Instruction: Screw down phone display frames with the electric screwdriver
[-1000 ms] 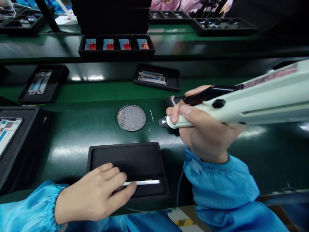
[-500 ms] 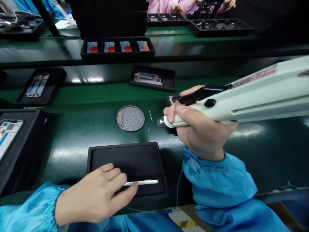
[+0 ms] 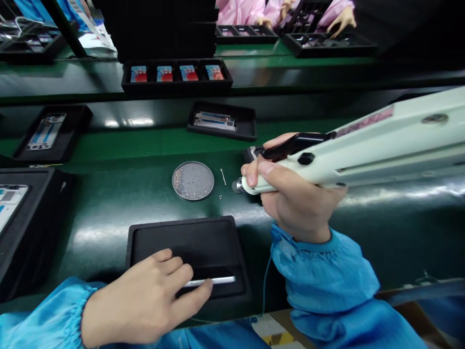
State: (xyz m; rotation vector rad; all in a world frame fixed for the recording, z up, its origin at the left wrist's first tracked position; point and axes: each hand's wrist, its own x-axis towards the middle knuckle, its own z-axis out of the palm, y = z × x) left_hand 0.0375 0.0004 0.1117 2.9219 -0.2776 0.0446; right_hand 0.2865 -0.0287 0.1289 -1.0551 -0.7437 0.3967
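Observation:
My left hand [image 3: 145,295] is closed round a phone [image 3: 221,280] in a black foam tray [image 3: 181,228]. The phone's silver edge faces me, while much of its body lies behind my fingers. My right hand [image 3: 294,194] grips a pale green electric screwdriver [image 3: 392,140], thumb and fingers round its front end. Its metal tip [image 3: 238,185] points left over the bench, touching nothing that I can see. Just left of that tip are a thin white stick [image 3: 223,177], a few tiny bits [image 3: 220,197] and a round metal screw plate [image 3: 192,182] with many small holes.
Black trays with opened phones stand at the back left [image 3: 78,133] and back middle [image 3: 247,131]. A thick tray stack [image 3: 36,232] borders the left. On the shelf, a tray [image 3: 178,87] holds several colourful phones. Beyond, a co-worker's hand [image 3: 343,20] is over another tray.
My view has shifted slightly, so the bench things appear a little further left. The phone sits slightly lower in view under my left hand. The far co-worker's hand has come down over a tray.

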